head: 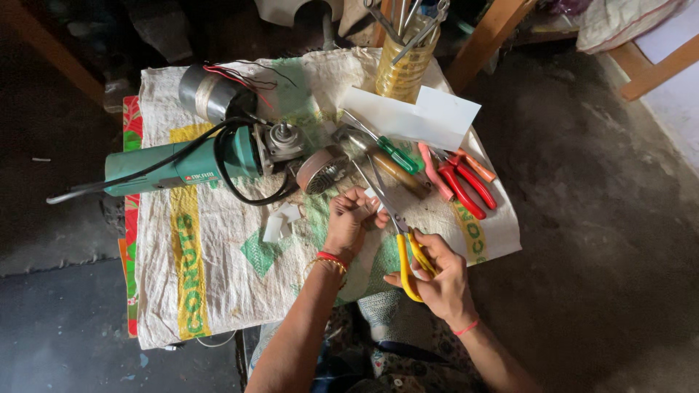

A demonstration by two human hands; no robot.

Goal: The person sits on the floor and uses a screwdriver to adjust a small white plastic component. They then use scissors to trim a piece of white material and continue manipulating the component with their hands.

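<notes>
My right hand [435, 276] grips the yellow handles of a pair of scissors [405, 244], its long blades pointing up toward my left hand. My left hand [349, 220] pinches a small white piece of paper [370, 195] at the blade tips, just above the woven sack cloth [218, 284] that covers the work surface. Both hands hover over the near middle of the cloth.
A green angle grinder [182, 166] with a black cord lies at left beside a grey motor part [207, 93]. White scraps [280, 222], a green-handled screwdriver [397, 154], red pliers [462, 182], a white sheet [419, 116] and a plastic jar of tools [405, 62] surround the hands.
</notes>
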